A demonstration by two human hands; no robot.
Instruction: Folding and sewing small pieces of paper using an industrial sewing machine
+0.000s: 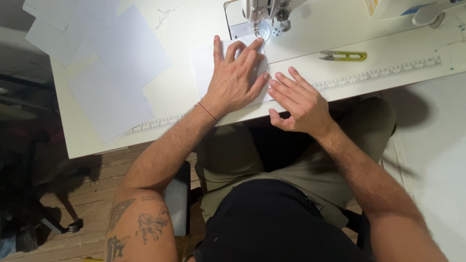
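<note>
We feed the sheet (pixel 209 63) under the needle (pixel 256 27); left hand (pixel 236 77) flat, pressing it; right hand (pixel 298 99) open beside; next needs steady guiding.

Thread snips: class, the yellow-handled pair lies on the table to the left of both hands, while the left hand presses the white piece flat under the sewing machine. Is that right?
Not quite. The head view shows the thread snips lying to the right of both hands, beyond the right hand. The rest holds: the left hand presses the white piece flat under the sewing machine, on the table.
</note>
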